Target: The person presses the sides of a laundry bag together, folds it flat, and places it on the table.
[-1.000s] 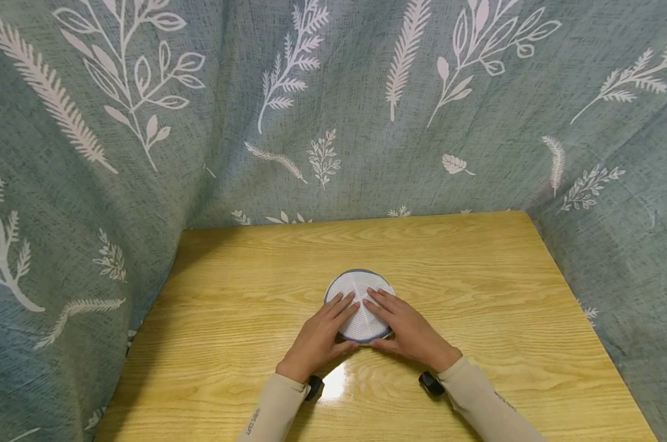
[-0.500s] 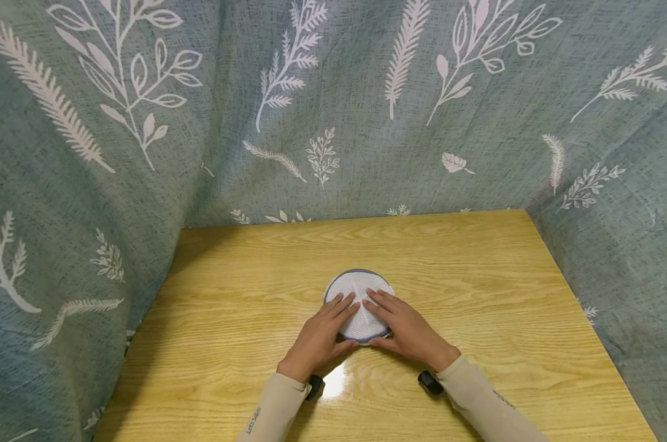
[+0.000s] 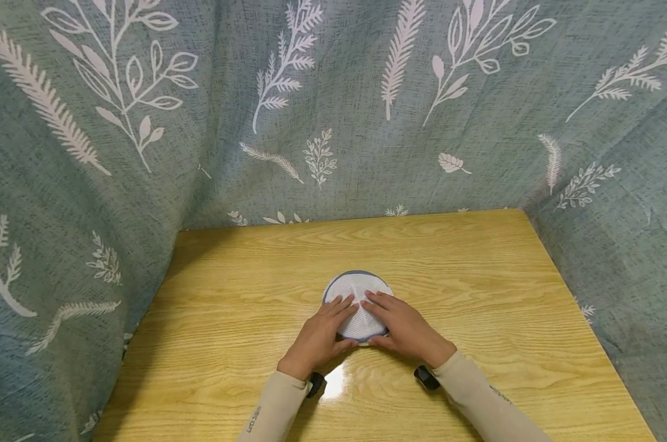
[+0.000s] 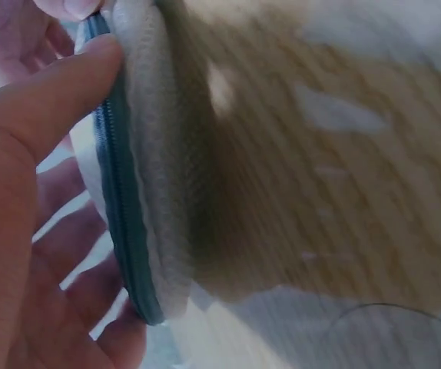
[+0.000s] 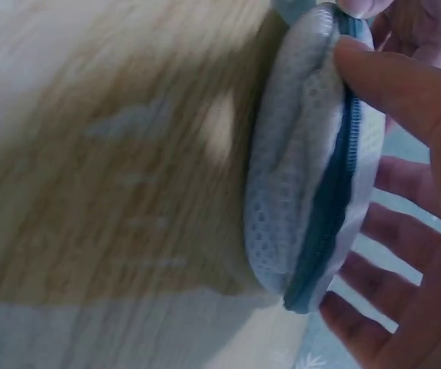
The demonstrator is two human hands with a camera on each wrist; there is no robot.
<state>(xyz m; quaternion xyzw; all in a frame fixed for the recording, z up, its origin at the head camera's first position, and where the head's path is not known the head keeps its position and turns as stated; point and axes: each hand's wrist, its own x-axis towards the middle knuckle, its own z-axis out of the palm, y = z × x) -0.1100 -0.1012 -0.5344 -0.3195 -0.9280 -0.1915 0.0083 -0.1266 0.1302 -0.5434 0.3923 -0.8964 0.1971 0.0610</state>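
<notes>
In the head view, a round white mesh laundry bag (image 3: 359, 324) with a blue rim lies on the wooden table. My left hand (image 3: 319, 331) holds its left side, fingers over the top and thumb at the near edge. The right hand (image 3: 406, 329) grips the opposite side in the same way. A blue zipper (image 4: 119, 177) runs along the bag's edge in the left wrist view, with the left thumb against it. The right wrist view shows the right thumb (image 5: 389, 84) by that zipper, its fingers across the bag's far face. Nothing inside the bag can be made out.
The wood-grain table (image 3: 245, 276) spreads around the bag. A grey-green curtain (image 3: 355, 166) with white leaf prints hangs behind it and along both sides. Black wrist cameras (image 3: 426, 377) sit under the wrists.
Both hands keep their hold on the bag, which stays in place. Only the head view shifts slightly.
</notes>
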